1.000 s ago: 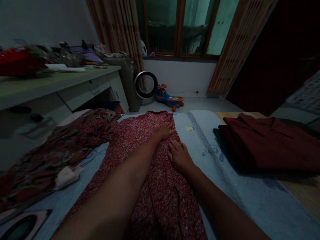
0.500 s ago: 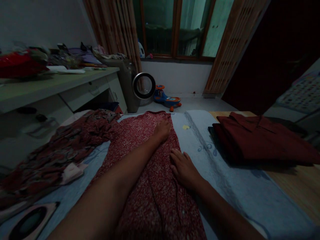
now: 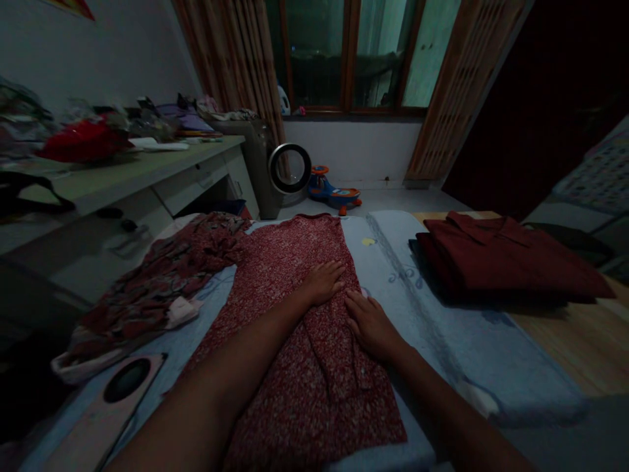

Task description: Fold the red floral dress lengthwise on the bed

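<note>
A red speckled garment (image 3: 280, 282) lies spread lengthwise on a light blue cloth (image 3: 388, 262), with a sleeve-like fold along its right side. My left hand (image 3: 324, 282) rests flat on the garment right of its middle, fingers stretched out. Just below and to the right, my right hand (image 3: 374, 324) lies on the garment's right edge with its fingers extended. Neither hand grips anything. On the right sits a stack of folded dark red clothes (image 3: 491, 255). To the left is a crumpled patterned garment (image 3: 171, 275) with a pale tag-like piece on it.
A phone (image 3: 115, 406) lies at the lower left on the blue cloth. Beyond stand a cluttered desk (image 3: 162, 167), a washing machine with its round door (image 3: 289, 168) open, and a blue and orange ride-on toy (image 3: 334, 193). Bare wood (image 3: 565, 334) shows at the right.
My left hand has come down the garment toward me, its fingers now flatter and spread. My right hand stays by the right edge. The view has shifted slightly, showing the garment's near hem.
</note>
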Action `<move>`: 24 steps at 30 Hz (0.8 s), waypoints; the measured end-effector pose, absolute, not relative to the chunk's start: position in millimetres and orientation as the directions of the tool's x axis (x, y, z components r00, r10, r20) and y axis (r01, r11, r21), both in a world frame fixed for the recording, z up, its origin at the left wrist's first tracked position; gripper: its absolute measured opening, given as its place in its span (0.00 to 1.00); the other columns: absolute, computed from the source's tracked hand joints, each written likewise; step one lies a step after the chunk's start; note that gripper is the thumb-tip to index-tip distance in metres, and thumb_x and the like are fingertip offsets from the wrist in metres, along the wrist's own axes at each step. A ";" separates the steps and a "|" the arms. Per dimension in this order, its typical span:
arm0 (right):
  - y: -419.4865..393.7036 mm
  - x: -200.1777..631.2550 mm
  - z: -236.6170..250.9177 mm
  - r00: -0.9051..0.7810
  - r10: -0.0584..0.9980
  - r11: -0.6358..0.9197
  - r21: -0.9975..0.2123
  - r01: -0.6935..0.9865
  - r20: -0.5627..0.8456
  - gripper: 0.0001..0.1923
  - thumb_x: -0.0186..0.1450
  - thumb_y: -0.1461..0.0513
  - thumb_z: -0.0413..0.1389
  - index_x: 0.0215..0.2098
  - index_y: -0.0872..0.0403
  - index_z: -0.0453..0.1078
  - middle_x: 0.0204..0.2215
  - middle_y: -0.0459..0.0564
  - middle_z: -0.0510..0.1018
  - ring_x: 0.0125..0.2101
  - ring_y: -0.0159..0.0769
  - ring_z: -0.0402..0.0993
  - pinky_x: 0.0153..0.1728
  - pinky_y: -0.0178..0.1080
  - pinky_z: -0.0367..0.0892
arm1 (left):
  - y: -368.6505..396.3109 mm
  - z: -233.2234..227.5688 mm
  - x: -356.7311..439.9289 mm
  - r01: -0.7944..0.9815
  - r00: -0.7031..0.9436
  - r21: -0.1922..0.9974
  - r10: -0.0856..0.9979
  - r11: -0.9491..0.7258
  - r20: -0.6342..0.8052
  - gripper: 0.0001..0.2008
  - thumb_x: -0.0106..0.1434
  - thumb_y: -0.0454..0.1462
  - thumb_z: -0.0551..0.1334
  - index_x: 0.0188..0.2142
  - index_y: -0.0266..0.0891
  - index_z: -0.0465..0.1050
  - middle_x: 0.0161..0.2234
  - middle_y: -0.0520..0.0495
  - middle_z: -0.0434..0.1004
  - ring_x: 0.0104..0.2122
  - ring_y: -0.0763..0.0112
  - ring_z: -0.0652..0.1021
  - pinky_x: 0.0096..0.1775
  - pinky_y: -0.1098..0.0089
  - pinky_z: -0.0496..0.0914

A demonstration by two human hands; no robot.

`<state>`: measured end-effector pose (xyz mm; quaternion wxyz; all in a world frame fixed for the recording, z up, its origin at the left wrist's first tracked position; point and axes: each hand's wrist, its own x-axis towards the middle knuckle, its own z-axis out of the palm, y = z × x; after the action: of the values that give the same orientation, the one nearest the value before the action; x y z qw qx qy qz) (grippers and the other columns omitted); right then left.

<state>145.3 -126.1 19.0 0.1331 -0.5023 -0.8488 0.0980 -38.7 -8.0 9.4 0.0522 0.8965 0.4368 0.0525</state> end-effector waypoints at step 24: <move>-41.4 117.3 20.0 -0.415 0.871 0.489 -0.541 0.685 0.262 0.21 0.69 0.68 0.45 0.56 0.57 0.70 0.53 0.57 0.77 0.51 0.39 0.75 0.54 0.40 0.67 | -124.1 5.3 -39.7 0.807 0.505 0.262 0.849 -0.529 0.157 0.29 0.69 0.44 0.57 0.66 0.35 0.56 0.68 0.37 0.57 0.68 0.54 0.58 0.67 0.49 0.52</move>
<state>117.3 -41.4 20.0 0.2618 -0.4731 -0.8221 0.1782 -39.7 -124.1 5.3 0.0776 0.8639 0.4792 0.1340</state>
